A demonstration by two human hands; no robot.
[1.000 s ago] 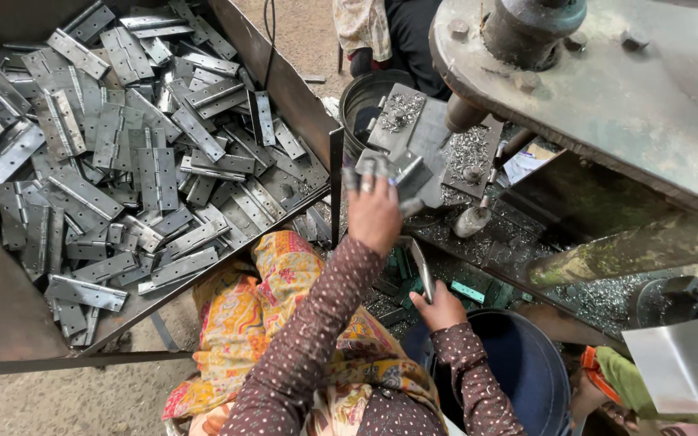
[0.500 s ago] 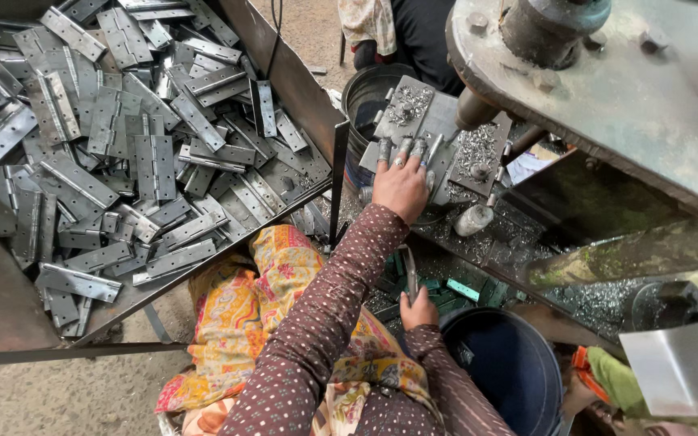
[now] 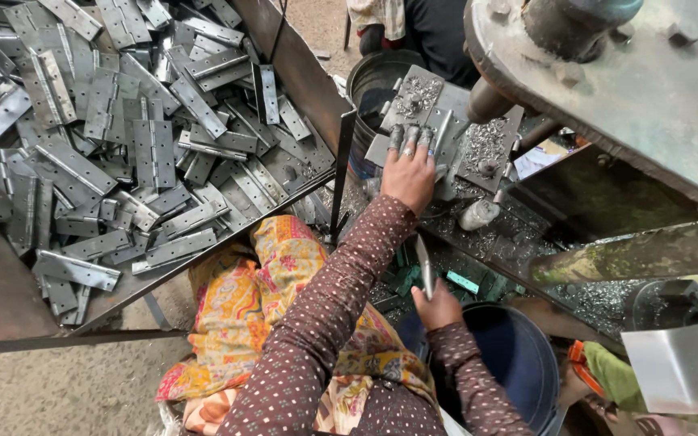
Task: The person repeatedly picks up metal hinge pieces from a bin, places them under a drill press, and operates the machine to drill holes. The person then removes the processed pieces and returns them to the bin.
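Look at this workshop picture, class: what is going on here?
A seated person works at a drilling machine. The left hand lies flat on a hinge on the jig under the spindle. The right hand holds another hinge upright above a blue bucket. A tray piled with hinges stands at the left. Metal shavings cover the bed.

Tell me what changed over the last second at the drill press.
The left hand went forward from the plate's near edge and now lies flat on the hinge plate under the drill. The right hand stayed low over the blue bucket, still gripping a metal strip. The hinge pile is unchanged.
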